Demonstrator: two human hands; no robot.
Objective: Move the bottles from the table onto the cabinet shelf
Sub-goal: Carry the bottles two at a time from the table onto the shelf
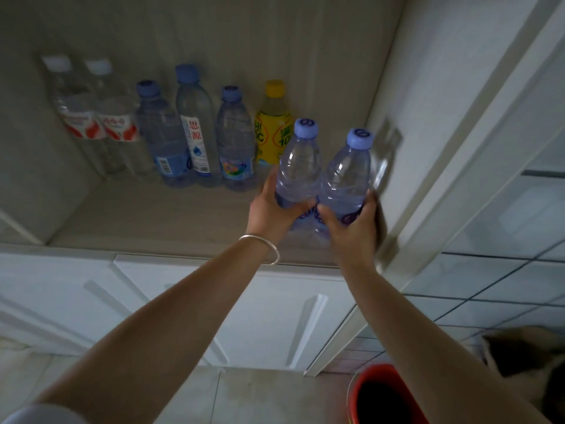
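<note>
Red bin [382, 396]: nearest, on the floor at lower right, below the right forearm; no part in the task.
Cabinet doors [275, 313]: white, closed, under the shelf's front edge.
Left hand [269, 209]: wraps the lower body of the left water bottle [298, 166] from the left and below. The fingers [301, 208] are curled shut around it and the thumb lies up its side. A silver bangle [264, 246] sits at the wrist.
Right hand [351, 228]: closed around the lower body of the right water bottle [347, 175], fingers on the label band.
Why held so: a low grip keeps each bottle upright, cap up, so it can likely be set straight down on its base. The two bottles are touching, side by side.
Where they are: over the front right part of the cabinet shelf [153, 215], near the side wall. I cannot tell whether their bases rest on it yet.
Row at the back: six bottles stand in line; the yellow drink bottle [272, 130] is just behind the held pair, three blue-capped water bottles [195, 123] are to its left, and two white-capped bottles with red labels [97, 117] are furthest left.
Judgement: the free space at the right end suits the pair.
</note>
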